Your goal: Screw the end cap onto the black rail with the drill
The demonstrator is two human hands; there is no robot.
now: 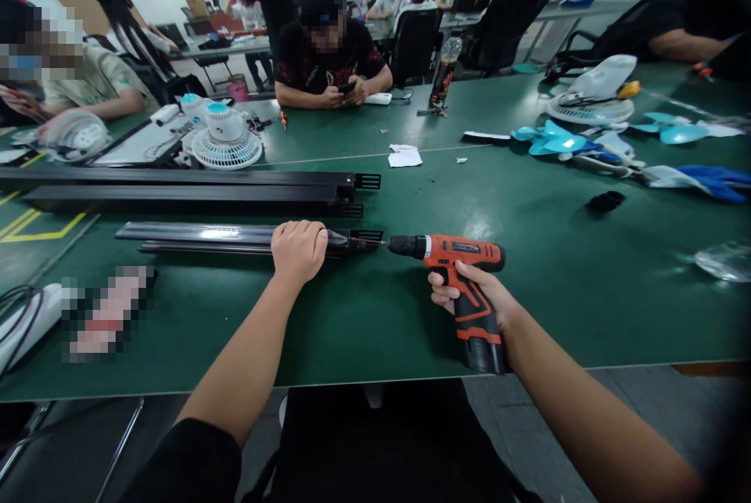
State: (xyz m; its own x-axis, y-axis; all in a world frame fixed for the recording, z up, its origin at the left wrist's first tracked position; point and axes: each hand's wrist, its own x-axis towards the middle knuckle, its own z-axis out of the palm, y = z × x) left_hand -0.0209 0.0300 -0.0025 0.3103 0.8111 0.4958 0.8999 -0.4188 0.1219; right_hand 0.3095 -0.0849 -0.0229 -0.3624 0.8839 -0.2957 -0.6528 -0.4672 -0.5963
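Observation:
My left hand [299,249] is closed over a long black metal rail [199,235] that lies flat on the green table [364,315], gripping it near its right end. My right hand [469,292] is wrapped round the handle of an orange and black cordless drill [463,268]. The drill lies level, with its bit pointing left at the slotted black end piece [367,237] of the rail. The bit tip sits at or just short of that end.
Two more long black rails [188,186] lie just beyond. Small white fans [226,139] and fan parts [592,96], blue blades [551,139], paper scraps [404,157] and a black cap [607,200] are scattered farther back. Other people sit across the table.

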